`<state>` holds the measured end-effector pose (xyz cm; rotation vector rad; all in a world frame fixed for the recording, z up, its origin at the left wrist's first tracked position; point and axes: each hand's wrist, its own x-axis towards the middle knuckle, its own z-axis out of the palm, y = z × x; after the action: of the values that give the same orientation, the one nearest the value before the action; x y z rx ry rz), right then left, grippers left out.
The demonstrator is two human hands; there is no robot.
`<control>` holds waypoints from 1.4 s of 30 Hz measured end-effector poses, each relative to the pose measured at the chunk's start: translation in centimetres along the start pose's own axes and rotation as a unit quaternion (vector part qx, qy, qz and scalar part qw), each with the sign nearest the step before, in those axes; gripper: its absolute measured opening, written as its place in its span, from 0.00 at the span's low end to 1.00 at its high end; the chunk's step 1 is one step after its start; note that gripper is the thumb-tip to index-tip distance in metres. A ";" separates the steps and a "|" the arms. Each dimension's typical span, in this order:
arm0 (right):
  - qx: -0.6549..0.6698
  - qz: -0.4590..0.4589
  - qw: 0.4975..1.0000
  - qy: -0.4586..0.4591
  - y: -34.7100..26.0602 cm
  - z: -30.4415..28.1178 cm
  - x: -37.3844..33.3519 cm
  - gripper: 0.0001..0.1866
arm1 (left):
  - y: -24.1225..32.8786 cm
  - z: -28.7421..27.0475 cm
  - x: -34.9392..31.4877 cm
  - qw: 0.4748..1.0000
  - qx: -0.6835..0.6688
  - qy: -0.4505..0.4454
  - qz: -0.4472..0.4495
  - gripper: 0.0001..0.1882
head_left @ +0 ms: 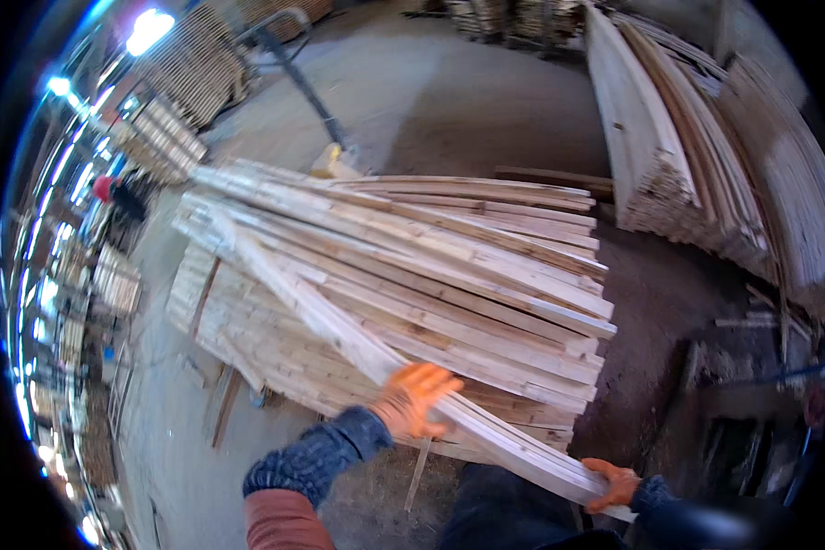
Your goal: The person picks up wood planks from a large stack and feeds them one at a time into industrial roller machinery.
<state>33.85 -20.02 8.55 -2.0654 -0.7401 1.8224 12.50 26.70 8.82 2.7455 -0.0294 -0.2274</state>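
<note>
Several long, narrow wooden boards (513,445) lie together and slant across the near side of a large lumber stack (486,302). My left hand (419,401), in an orange glove, is closed over them partway along, its fingers across their top and far side. Near my body, my right hand (611,486), also in an orange glove, grips their near end, with the tips of the boards sticking out just past it. The far part of these boards rests on the stack, whose boards are pale, with uneven ends towards the right.
Tall board piles (646,137) lean at the right wall. A dark metal frame (733,449) stands at the lower right. Beyond the stack is a metal post (302,87). Another person (119,194) and more lumber piles (179,69) are at the far left.
</note>
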 end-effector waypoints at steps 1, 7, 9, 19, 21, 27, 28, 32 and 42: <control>-0.043 0.016 0.999 0.017 1.5 -0.1 -2.8 0.64 | -3.2 0.1 -0.2 0.999 0.037 -0.032 0.008 0.46; -0.236 0.043 0.943 0.232 9.8 4.3 -14.5 0.54 | -6.3 0.4 2.7 0.982 0.078 -0.139 0.098 0.49; -0.231 0.003 0.930 0.285 13.2 5.6 -15.3 0.52 | -3.2 2.1 2.7 0.983 0.097 -0.073 0.138 0.37; -0.241 0.167 0.805 0.516 26.3 12.9 -25.4 0.62 | 18.7 7.2 0.4 0.987 0.064 -0.007 0.150 0.42; -0.219 0.147 0.789 0.555 26.9 12.5 -26.1 0.62 | 26.2 6.1 2.1 0.986 0.081 -0.094 0.111 0.43; -0.194 -0.040 0.759 0.620 25.8 13.4 -22.9 0.59 | 43.7 10.6 6.9 0.985 0.063 -0.016 0.159 0.45; -0.201 -0.066 0.756 0.620 24.9 13.7 -21.9 0.59 | 44.7 11.7 7.2 0.984 0.053 -0.016 0.170 0.47; -0.239 -0.067 0.736 0.630 24.2 15.4 -19.1 0.53 | 48.7 14.0 7.0 0.980 0.000 -0.030 0.196 0.52; -0.252 0.023 0.772 0.583 34.3 13.5 -28.5 0.50 | 38.1 10.9 -4.0 0.955 0.155 0.135 0.215 0.41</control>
<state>25.01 -65.64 11.91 -2.9089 -0.7756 0.0274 7.17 -12.45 13.84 2.9604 -0.6293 0.2976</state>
